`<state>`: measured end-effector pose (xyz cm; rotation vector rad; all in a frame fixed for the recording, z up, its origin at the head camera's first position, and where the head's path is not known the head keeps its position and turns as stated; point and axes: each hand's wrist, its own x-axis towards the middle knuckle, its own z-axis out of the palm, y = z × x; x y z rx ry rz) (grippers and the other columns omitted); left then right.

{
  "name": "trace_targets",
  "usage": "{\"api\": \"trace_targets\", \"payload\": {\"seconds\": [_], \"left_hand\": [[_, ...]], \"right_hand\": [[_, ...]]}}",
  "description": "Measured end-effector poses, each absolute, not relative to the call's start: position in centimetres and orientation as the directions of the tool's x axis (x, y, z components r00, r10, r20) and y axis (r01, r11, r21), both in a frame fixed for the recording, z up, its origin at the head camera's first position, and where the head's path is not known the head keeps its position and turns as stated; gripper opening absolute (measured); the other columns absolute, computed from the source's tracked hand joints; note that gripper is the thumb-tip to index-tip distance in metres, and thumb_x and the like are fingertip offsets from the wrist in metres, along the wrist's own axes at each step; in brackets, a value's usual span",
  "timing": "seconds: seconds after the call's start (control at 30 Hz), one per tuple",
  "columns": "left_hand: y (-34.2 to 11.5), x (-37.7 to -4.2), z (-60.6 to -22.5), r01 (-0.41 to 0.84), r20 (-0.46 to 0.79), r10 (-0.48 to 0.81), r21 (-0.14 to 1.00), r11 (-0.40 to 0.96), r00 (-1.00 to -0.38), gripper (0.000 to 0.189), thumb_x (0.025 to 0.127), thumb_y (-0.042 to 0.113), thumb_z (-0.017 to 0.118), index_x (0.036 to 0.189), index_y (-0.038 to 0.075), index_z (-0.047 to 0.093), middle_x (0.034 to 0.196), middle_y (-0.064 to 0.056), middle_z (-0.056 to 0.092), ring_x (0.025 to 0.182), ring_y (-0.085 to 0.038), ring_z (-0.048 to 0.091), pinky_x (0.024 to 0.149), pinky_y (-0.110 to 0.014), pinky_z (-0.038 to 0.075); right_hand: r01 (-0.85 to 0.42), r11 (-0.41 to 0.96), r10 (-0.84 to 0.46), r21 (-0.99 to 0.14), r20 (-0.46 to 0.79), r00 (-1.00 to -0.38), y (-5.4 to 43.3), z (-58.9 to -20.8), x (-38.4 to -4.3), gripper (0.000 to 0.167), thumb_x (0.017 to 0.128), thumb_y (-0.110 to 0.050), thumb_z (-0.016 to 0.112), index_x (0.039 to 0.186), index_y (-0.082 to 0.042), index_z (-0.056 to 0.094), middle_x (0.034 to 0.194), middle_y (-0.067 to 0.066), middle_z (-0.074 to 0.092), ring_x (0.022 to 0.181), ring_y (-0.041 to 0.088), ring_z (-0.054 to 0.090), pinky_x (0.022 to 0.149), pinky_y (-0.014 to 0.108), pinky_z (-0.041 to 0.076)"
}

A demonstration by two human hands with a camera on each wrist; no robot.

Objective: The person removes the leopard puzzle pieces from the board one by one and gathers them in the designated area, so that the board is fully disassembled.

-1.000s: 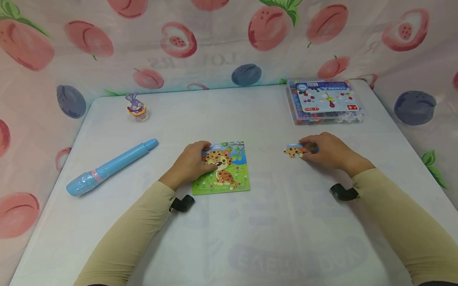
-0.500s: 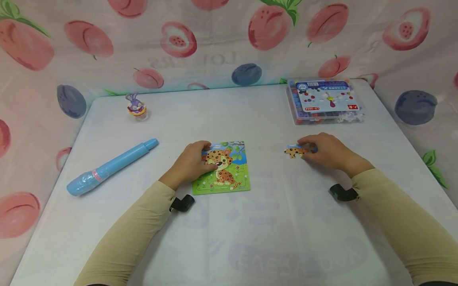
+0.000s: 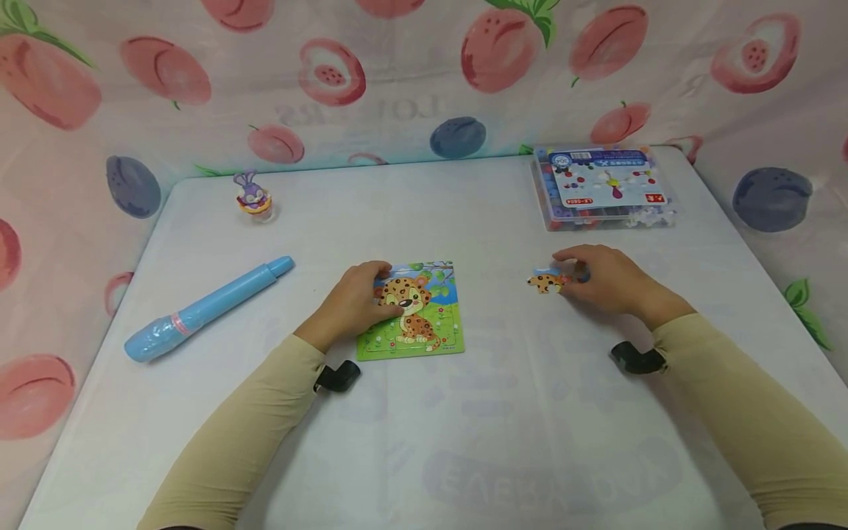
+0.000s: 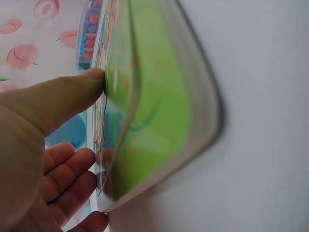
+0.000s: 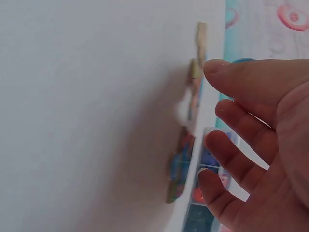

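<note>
A square jigsaw puzzle [image 3: 433, 331] with a spotted leopard cub on green grass lies flat on the white-covered table. My left hand [image 3: 354, 302] rests over its left side, thumb on the picture and index fingertip at the upper left corner. In the left wrist view the thumb [image 4: 72, 94] touches the puzzle face and the other fingers bend loosely near its edge. To the right, my right hand [image 3: 606, 283] lies over spotted puzzle pieces [image 3: 546, 281], partly covering them. The right wrist view shows the thumb right at the flat pieces [image 5: 193, 89], other fingers loosely bent.
A clear plastic bead box [image 3: 603, 188] sits at the back right. A bunny figurine [image 3: 253, 197] stands at the back left. Nearer, a light blue tube [image 3: 208, 309] with a wrapped end lies diagonally. A fruit-printed cloth [image 3: 391, 66] hangs behind the table [image 3: 464, 442].
</note>
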<state>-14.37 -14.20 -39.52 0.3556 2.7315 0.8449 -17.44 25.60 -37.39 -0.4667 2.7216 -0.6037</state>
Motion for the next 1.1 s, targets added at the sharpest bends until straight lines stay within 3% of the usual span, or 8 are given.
{"api": "trace_targets", "payload": {"seconds": [0.27, 1.1], "left_hand": [[-15.0, -14.6, -39.6, 0.125, -0.211, 0.298, 0.583, 0.803, -0.931, 0.078, 0.085, 0.029, 0.082, 0.146, 0.0, 0.043, 0.141, -0.014, 0.056, 0.133, -0.033, 0.045, 0.114, -0.046, 0.032], [-17.1, -14.9, -39.5, 0.094, -0.23, 0.289, 0.608, 0.788, -0.929, 0.078, 0.085, 0.023, 0.083, 0.147, 0.0, 0.042, 0.144, -0.014, 0.053, 0.137, -0.034, 0.042, 0.115, -0.047, 0.03]], "right_hand": [[-0.249, 0.825, -0.403, -0.508, -0.22, -0.888, 24.7, -36.6, -17.4, 0.053, 0.093, -0.018, 0.071, 0.142, -0.004, 0.053, 0.136, 0.02, 0.054, 0.119, 0.038, 0.051, 0.103, 0.061, 0.041], [-0.407, 0.709, -0.588, -0.576, -0.162, -0.793, 14.2, -36.6, -18.0, 0.053, 0.092, -0.018, 0.072, 0.14, -0.004, 0.056, 0.14, 0.013, 0.056, 0.118, 0.031, 0.055, 0.103, 0.048, 0.043]]}}
